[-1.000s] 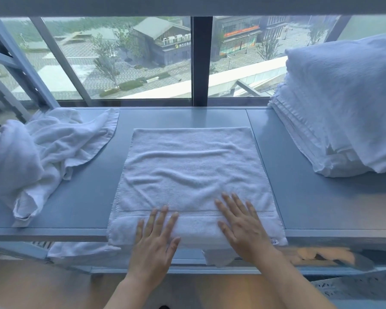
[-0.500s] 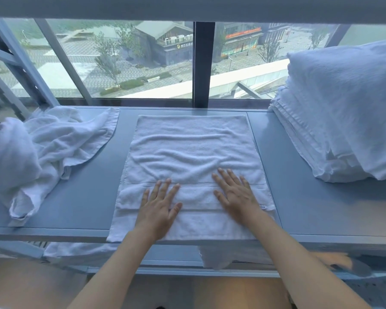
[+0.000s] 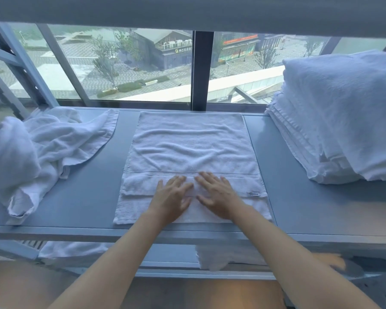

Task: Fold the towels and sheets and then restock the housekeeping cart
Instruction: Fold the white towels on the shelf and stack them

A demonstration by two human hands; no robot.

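Observation:
A white towel [image 3: 191,146] lies spread flat in the middle of the grey window ledge [image 3: 85,197], its far edge close to the window. My left hand [image 3: 173,197] and my right hand [image 3: 217,195] press flat on its near part, side by side, fingers spread and almost touching. Neither hand grips anything. A small label [image 3: 253,194] shows at the towel's right edge.
A crumpled pile of white towels [image 3: 38,152] lies on the ledge at the left. A tall stack of folded white linen [image 3: 337,121] fills the right end. More white cloth [image 3: 212,256] hangs under the ledge's front edge. The window frame [image 3: 202,70] stands behind.
The towel has slid away from me toward the window. Both hands have moved forward on it and come closer together at its middle.

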